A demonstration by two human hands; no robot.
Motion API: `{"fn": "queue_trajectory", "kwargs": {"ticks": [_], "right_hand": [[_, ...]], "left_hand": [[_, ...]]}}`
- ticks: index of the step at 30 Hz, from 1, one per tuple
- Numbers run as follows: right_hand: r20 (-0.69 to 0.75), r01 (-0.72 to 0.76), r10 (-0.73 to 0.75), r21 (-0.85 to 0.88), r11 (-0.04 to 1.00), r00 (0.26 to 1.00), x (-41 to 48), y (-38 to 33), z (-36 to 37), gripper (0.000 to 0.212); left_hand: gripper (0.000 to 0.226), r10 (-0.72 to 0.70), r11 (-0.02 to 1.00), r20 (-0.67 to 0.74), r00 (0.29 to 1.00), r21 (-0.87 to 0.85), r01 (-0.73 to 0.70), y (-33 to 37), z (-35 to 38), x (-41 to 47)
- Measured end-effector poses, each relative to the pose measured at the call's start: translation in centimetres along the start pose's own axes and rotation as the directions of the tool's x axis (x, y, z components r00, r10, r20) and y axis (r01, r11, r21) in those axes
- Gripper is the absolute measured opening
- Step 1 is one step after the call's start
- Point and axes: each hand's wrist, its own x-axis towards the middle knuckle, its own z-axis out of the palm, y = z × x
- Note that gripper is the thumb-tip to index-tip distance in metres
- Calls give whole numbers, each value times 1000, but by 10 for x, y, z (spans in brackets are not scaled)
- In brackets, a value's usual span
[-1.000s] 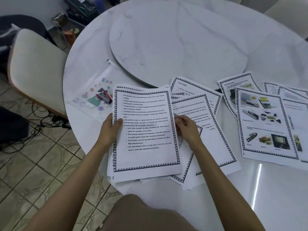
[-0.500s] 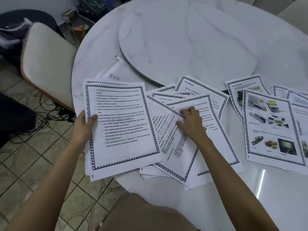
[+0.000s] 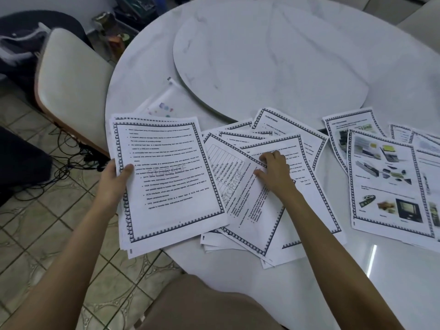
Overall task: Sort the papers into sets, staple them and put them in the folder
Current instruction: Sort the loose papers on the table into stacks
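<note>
Marble tabletop [image 3: 357,282], near edge: left hand [image 3: 114,184] pinches a stack [image 3: 166,177] overhanging the rim; right hand [image 3: 273,175] presses, knuckles bent, on loose papers [image 3: 250,210] beside it. Folder [image 3: 164,106] lies beyond the left hand, half covered. Risk: overhanging sheets slipping floorward, mixing sets.

- Fanned pile [image 3: 259,210] lies on the table's [image 3: 321,289] near edge.
- Stack [image 3: 164,177] sits left of the pile, overlapping it.
- Folder [image 3: 164,104] lies behind-left, partly under the stack.
- Picture pages [image 3: 385,182] lie right.
- Turntable [image 3: 269,60] sits behind.
</note>
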Motion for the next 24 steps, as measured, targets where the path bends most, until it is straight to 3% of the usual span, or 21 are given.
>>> {"fn": "queue_trajectory", "kwargs": {"ticks": [7, 11, 13, 16, 20, 24], "right_hand": [[90, -52, 55, -33, 998, 994, 11, -3, -12, 33], [142, -35, 3, 224, 974, 990, 4, 3, -29, 15], [134, -23, -12, 255, 967, 991, -1, 10, -40, 2], [84, -9, -11, 233, 972, 996, -11, 29, -61, 2], [-42, -85, 114, 433, 897, 993, -27, 59, -90, 4], [-171, -78, 222, 598, 798, 960, -43, 74, -111, 23]], "left_hand": [[37, -6, 1000, -10, 1000, 12, 6, -1, 1, -2], [35, -7, 1000, -18, 1000, -9, 7, -2, 4, -3], [34, -14, 1000, -8, 1000, -16, 14, -3, 5, -2], [34, -17, 1000, 17, 1000, -22, 17, -3, 8, -1], [34, -4, 1000, 27, 1000, -21, 4, -3, 15, -3], [33, -19, 999, 42, 999, -36, 20, -4, 22, -6]]}}
